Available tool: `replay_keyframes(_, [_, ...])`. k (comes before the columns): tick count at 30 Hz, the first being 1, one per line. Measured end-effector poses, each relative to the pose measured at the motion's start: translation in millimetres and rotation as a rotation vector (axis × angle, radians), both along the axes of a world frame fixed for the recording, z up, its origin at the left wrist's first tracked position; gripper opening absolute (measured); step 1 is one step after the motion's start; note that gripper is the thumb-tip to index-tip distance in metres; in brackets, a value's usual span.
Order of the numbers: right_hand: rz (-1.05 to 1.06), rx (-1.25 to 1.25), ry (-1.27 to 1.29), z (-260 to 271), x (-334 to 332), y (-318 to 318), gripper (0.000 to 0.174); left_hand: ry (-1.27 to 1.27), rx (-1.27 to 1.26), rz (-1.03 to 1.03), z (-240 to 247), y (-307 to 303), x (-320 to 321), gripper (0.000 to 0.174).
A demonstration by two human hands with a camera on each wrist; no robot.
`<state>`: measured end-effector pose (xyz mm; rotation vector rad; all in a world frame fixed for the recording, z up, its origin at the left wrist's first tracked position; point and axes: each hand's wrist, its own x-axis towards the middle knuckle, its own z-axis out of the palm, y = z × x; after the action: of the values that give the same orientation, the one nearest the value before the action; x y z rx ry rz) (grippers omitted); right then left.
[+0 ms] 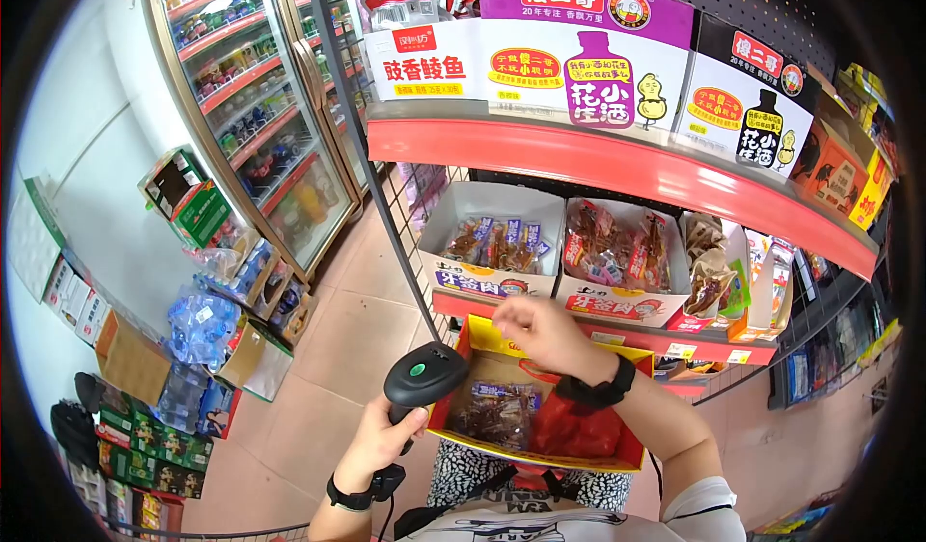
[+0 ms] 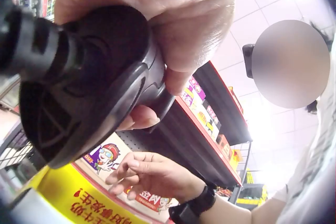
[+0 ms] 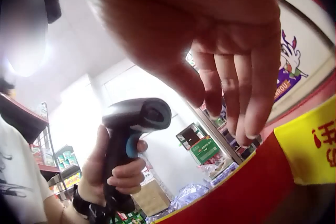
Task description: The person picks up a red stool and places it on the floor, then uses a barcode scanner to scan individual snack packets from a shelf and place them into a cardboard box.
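Note:
My left hand (image 1: 379, 433) grips a black barcode scanner (image 1: 424, 376) by its handle, beside the left side of a red and yellow box (image 1: 634, 446). Inside the box lie small snack packets (image 1: 494, 415) on the left and a red plastic bag (image 1: 577, 426) on the right. My right hand (image 1: 546, 335) is above the far edge of the box, its fingers loosely bent and holding nothing. In the right wrist view those fingers (image 3: 244, 87) hang down near the box's yellow flap (image 3: 310, 145). The scanner's head (image 3: 152, 113) shows there too.
Before me a shelf rack has a red front rail (image 1: 617, 171). Its lower shelf holds a white box of packets (image 1: 497, 243) and another packet box (image 1: 617, 253). Larger cartons (image 1: 588, 50) stand above. At left are a glass-door fridge (image 1: 260, 108) and stacked goods (image 1: 203, 330) on the floor.

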<state>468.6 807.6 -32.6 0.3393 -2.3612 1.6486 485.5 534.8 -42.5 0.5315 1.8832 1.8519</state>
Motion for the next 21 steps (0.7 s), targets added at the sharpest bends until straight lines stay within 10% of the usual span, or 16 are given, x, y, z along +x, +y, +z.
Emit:
replay_keyframes(7, [-0.158,0.245,0.109,57,-69,17,0.016,-0.063,0.013,0.033,-6,-5,3,0.023])
replay_keyframes(17, [0.220,1.034,-0.130,36,-160,15,0.057,-0.091,0.009,0.080,-6,-20,6,0.019])
replay_keyframes(21, [0.260,1.146,-0.214,42,-162,1,0.044,-0.088,0.039,0.094,-10,-27,6,0.018])
